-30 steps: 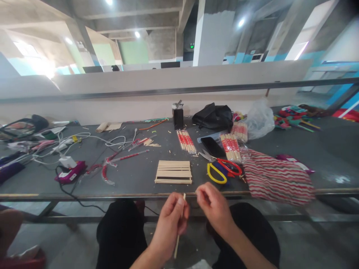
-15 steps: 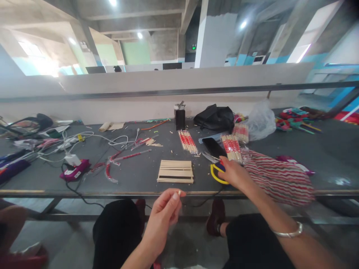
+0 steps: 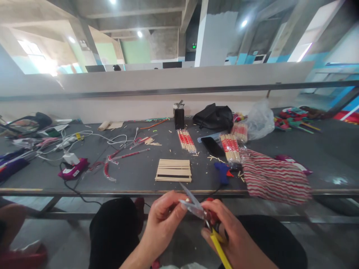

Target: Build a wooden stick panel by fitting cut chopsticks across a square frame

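Observation:
My left hand [image 3: 166,213] is closed in a pinch on a short pale wooden stick [image 3: 187,200], of which only the end shows. In my right hand [image 3: 224,222] are yellow-handled scissors [image 3: 196,205], their blades parted and pointing at the left fingertips. The blades lie right beside the stick's end; whether they touch it I cannot tell. Beyond both hands, a flat panel of pale wooden sticks [image 3: 174,164] rests near the table's front edge, with a dark gap in its lower part. A blue glue gun [image 3: 222,172] lies to its right.
Packs of wooden sticks [image 3: 186,141] in red wrapping, a black phone [image 3: 212,146] and a striped cloth [image 3: 276,177] lie on the dark table [image 3: 134,172]. White cables [image 3: 84,136] and a purple power strip [image 3: 73,169] are at left. A black bag [image 3: 214,116] sits behind.
My right hand has lifted the scissors off the table and brought them left to my left hand, with the blades parted. The glue gun and small stick bits are now uncovered.

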`<state>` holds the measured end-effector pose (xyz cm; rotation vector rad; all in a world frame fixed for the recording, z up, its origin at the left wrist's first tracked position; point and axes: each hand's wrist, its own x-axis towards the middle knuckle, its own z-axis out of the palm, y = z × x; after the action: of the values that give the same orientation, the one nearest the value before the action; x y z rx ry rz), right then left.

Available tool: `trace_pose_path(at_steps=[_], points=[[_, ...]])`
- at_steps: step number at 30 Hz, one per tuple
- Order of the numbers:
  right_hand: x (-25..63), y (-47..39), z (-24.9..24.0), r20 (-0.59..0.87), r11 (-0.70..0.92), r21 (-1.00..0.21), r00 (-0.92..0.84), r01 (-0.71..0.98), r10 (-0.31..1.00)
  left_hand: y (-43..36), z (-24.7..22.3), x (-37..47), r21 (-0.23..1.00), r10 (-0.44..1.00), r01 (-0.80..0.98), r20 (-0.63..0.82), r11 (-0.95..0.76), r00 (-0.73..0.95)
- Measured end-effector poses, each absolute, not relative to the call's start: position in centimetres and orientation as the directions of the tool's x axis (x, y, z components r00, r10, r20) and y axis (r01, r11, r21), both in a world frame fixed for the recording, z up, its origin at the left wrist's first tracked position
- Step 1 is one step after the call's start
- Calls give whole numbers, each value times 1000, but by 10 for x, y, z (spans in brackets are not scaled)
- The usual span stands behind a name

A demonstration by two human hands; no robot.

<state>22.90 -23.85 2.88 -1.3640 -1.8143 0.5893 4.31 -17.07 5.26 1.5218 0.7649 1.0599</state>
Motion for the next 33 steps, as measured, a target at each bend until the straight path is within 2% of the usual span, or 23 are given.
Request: trace_pose_path(at_steps=[4, 9, 15, 27, 33], points=[[233, -234, 41, 350, 381, -645, -188, 662, 918, -174, 53, 41, 950, 867, -88, 309, -299, 391], [231, -235, 42, 353, 389, -578, -210, 717, 912, -177, 53, 39, 945, 856, -85, 321, -315, 404], [230, -238, 47, 343, 382, -565, -213, 731, 915, -180, 48, 41, 930, 846, -90, 361, -355, 393], [231, -242, 56, 288, 385, -617, -258, 686, 922, -181, 53, 42, 843, 751, -126, 526, -524, 399], [228, -241, 59, 327, 399, -571, -247, 717, 912, -179, 50, 41, 828, 753, -133, 552, -544, 357]])
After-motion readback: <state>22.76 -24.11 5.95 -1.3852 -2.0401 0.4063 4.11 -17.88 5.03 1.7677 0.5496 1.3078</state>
